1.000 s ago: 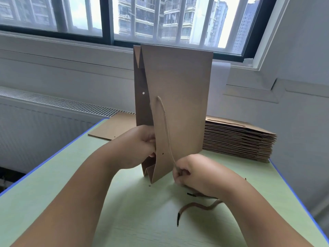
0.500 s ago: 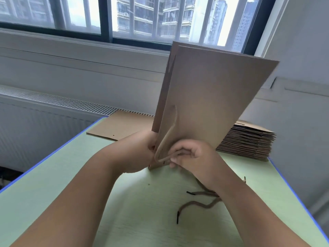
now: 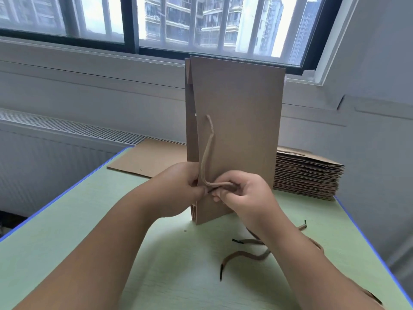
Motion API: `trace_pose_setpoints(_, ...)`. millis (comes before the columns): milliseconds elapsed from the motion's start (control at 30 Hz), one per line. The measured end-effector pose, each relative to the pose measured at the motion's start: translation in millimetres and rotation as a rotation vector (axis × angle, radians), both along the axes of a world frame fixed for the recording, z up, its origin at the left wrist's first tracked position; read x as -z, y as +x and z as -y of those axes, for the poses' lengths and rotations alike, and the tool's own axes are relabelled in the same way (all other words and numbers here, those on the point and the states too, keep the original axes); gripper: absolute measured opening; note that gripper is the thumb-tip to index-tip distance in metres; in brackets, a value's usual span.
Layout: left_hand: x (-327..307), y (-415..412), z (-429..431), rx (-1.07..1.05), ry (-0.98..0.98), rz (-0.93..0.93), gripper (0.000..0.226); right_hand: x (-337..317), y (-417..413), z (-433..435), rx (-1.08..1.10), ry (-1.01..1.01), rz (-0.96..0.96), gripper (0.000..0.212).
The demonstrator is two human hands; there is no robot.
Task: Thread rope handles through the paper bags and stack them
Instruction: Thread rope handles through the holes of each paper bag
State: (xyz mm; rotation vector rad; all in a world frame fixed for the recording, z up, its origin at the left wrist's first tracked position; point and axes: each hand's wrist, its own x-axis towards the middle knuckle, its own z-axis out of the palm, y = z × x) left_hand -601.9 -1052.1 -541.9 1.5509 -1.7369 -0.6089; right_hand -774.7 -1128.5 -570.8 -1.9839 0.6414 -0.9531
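Gripping a flat, folded brown paper bag (image 3: 237, 121) by its lower near edge with the left hand (image 3: 178, 189), fingers curled round that edge. Holds it upright, its bottom corner touching the pale green, blue-edged table (image 3: 89, 231) just below both hands.

Pinches the dark-tipped end of a thin brown rope handle (image 3: 206, 157) with the right hand (image 3: 243, 193), fingers curled, pressed against the bag's front face and meeting the left hand's fingertips. From that pinch, bends upward along the front face and ends high above the left hand.

Beyond the right hand, behind the bag: a tall stack of flat brown paper bags (image 3: 306, 175). Beyond the left hand: a single flat brown sheet-like bag (image 3: 152, 159) lying on the table. Under the right forearm: loose brown ropes with dark tips (image 3: 245, 257), apart from the held bag.
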Motion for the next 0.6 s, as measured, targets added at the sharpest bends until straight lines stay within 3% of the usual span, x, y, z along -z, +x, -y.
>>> trace_pose_setpoints(100, 0.6, 0.8, 0.6, -0.004, 0.011, 0.009, 0.036, 2.3, 0.1, 0.8, 0.033, -0.025, -0.007, 0.009)
trace_pose_setpoints(300, 2.2, -0.4, 0.8, -0.006, -0.002, 0.024, 0.037, 2.0, -0.3, -1.3, 0.098, -0.097, 0.058, 0.012)
trace_pose_setpoints(467, 0.9, -8.1, -0.6, 0.009, -0.055, 0.053, 0.034, 1.6, 0.5, -7.1, 0.144, -0.174, 0.010, 0.023)
trace_pose_setpoints(600, 0.1, -7.6, -1.5, 0.059, -0.078, 0.087, 0.027, 1.8, 2.0, -9.4, 0.195, -0.294, -0.045, 0.020)
